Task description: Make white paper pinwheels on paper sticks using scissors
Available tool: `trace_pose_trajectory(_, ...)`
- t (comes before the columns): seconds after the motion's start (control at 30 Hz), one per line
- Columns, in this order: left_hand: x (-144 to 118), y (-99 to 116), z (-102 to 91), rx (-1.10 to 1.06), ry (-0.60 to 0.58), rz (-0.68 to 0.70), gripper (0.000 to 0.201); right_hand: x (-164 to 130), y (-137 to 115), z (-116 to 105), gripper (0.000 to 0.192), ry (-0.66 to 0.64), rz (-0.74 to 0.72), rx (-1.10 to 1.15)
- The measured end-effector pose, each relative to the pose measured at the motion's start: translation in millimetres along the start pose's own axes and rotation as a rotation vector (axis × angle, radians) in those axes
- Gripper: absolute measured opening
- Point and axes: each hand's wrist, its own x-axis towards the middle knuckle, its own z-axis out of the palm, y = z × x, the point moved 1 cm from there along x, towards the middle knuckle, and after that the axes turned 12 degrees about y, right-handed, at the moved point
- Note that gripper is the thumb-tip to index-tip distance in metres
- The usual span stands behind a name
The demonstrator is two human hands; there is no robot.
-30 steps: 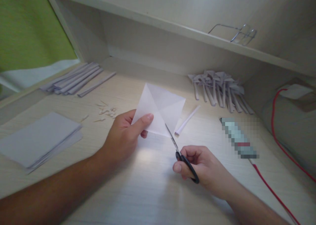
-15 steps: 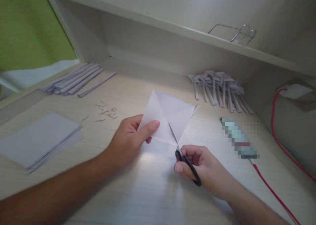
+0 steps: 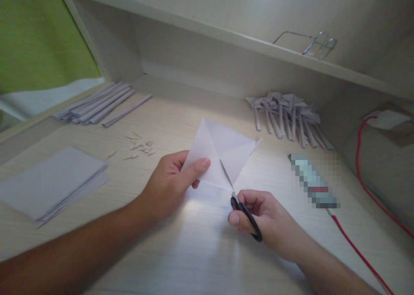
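A square sheet of white paper (image 3: 223, 146) with diagonal creases is held above the desk. My left hand (image 3: 177, 172) pinches its left edge, thumb on top and fingers underneath. In my right hand (image 3: 258, 215) is a pair of black-handled scissors (image 3: 228, 174), thumb and fingers in the loops. One blade lies over the paper, pointing from the near corner toward the centre; the other blade is hidden beneath the sheet. Under the paper's right corner, a thin white piece (image 3: 258, 142) shows, its kind unclear.
A stack of white paper (image 3: 54, 178) lies left, rolled paper sticks (image 3: 100, 103) behind it. Small cotton-tipped bits (image 3: 140, 147) are scattered mid-left. Paper pinwheels on sticks (image 3: 287, 114) lie back right. A blurred-out phone-like device (image 3: 313, 180) with a red cable (image 3: 359, 252) lies right, below a shelf (image 3: 207, 27).
The paper and left hand have shifted very slightly to the right. The scissors' handles sit a little closer together; otherwise things look the same.
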Motion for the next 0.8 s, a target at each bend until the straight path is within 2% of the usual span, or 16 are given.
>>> trace_pose_trajectory(0.53, 0.4, -1.7, 0.9, -0.011, 0.014, -0.005, 0.041, 3.2, -0.3, -0.7, 0.048, 0.051, -0.056, -0.083)
trace_pose_trajectory(0.7, 0.8, 0.1, 0.8, -0.013, 0.047, -0.006, 0.040, 1.1, -1.4, -0.8, 0.047, 0.025, 0.015, -0.066)
trace_pose_trajectory(0.8, 2.6, -1.6, -1.8, -0.088, 0.132, 0.009, 0.036, -1.1, 0.4, -3.2, 0.044, -0.036, 0.063, -0.097)
